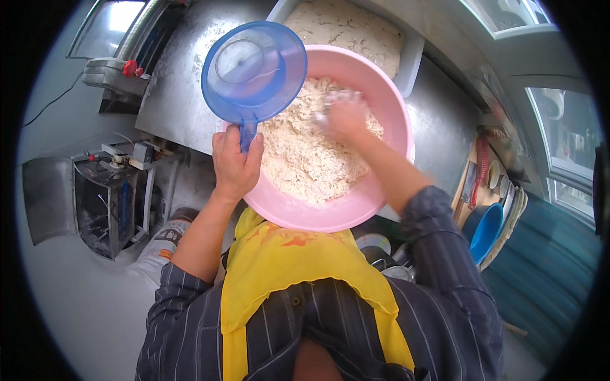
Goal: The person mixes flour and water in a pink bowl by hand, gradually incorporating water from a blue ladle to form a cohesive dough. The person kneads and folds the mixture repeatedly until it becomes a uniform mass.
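Observation:
My left hand (237, 162) grips the handle of a blue translucent plastic dipper (255, 71), held over the left rim of a large pink plastic basin (310, 220). Some liquid seems to lie in the dipper. Shaggy, crumbly flour dough (314, 166) fills the basin's bottom. My right hand (344, 114) is in the basin at the upper right of the dough, blurred, with white dough or flour on its fingers. Whether its fingers are closed on any dough is not clear.
Behind the basin, a pale plastic tub (413, 71) holds a slab of dough (343, 28). The steel table (176, 100) extends to both sides. At the right stand a blue bowl (483, 233) and a red-handled tool. A printed sack (164, 243) lies at lower left.

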Tool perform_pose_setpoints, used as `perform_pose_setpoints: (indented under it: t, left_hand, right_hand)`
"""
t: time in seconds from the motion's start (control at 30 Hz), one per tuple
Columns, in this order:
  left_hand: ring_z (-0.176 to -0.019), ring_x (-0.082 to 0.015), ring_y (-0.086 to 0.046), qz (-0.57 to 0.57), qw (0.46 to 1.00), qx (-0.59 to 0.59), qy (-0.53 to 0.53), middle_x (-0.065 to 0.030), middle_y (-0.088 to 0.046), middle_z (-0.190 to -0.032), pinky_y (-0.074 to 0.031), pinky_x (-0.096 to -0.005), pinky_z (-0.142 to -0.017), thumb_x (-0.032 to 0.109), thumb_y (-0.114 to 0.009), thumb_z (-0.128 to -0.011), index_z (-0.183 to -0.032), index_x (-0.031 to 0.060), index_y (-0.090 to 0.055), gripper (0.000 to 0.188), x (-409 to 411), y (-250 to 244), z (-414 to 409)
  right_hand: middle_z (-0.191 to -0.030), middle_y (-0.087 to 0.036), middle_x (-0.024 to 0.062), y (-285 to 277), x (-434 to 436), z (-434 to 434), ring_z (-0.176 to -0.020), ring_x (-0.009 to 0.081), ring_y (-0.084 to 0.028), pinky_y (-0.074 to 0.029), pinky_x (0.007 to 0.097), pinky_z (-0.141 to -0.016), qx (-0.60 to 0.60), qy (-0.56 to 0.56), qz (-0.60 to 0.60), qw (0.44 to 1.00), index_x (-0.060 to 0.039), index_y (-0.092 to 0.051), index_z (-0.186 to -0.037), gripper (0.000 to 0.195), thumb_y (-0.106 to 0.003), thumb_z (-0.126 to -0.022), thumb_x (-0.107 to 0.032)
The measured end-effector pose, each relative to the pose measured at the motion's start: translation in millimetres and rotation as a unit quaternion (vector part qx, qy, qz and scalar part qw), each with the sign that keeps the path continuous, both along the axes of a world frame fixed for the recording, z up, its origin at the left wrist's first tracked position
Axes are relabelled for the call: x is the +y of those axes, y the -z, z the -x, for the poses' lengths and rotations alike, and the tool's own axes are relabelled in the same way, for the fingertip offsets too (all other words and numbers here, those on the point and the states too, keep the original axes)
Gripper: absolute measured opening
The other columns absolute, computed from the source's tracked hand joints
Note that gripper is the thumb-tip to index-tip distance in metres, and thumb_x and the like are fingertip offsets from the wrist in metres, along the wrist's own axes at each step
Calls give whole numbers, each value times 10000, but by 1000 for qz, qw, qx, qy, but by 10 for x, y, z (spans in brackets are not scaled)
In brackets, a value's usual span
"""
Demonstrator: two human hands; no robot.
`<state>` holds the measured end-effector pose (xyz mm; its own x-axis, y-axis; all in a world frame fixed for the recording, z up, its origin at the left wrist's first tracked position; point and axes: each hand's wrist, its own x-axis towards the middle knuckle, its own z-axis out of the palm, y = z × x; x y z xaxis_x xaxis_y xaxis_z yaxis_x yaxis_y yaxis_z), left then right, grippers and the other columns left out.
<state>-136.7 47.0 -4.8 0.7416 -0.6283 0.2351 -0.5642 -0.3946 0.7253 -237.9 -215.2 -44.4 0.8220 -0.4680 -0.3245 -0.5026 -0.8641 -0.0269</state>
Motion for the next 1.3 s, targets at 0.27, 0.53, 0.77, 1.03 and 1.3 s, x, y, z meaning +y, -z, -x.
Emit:
perform_pose_setpoints:
  t: [0.27,0.53,0.77,1.03,1.3]
  left_hand:
    - [-895,-387,-569,9,1000,-11,-4,-175,-683,-951,-459,-491,-823,199,-764,-978,-1162,-23,-649,311,46,-34,-17]
    - [-911,-395,-570,-13,1000,-10,4,-180,-684,-967,-462,-499,-839,204,-760,-978,-1170,-17,-640,317,63,-2,11]
    - [-916,-392,-563,0,1000,-8,-11,-167,-683,-963,-463,-497,-843,208,-754,-984,-1161,-11,-638,305,62,-29,1]
    - [-911,-390,-563,-3,1000,-11,16,-168,-688,-972,-458,-491,-854,211,-753,-987,-1183,-11,-644,316,-43,-11,-17]
    - [-926,-380,-566,-12,1000,-23,13,-172,-688,-1002,-457,-485,-857,214,-735,-1007,-1197,-2,-653,300,63,-20,-18]
  right_hand:
    - [-1315,-717,134,-264,1040,419,-1360,367,-588,-367,662,-1179,46,-361,-116,924,-154,-785,-1274,437,-675,-968,-444]
    - [-1501,-654,147,18,494,-85,-1474,388,-526,-343,660,-1222,53,-213,-58,974,-187,-663,-1513,667,-601,-1011,-623]
    - [-1243,-751,278,-288,-269,620,-1242,432,-690,-514,563,-1084,7,58,-117,991,30,-771,-1245,802,-554,-1019,-708]
    - [-1121,-746,274,301,398,-96,-1077,388,-753,-594,537,-974,6,-26,-224,974,-16,-615,-1456,838,-617,-975,-703]
    - [-1451,-634,177,0,1063,641,-1396,385,-556,-421,618,-1141,20,-325,-128,937,-216,-710,-1429,608,-713,-913,-537]
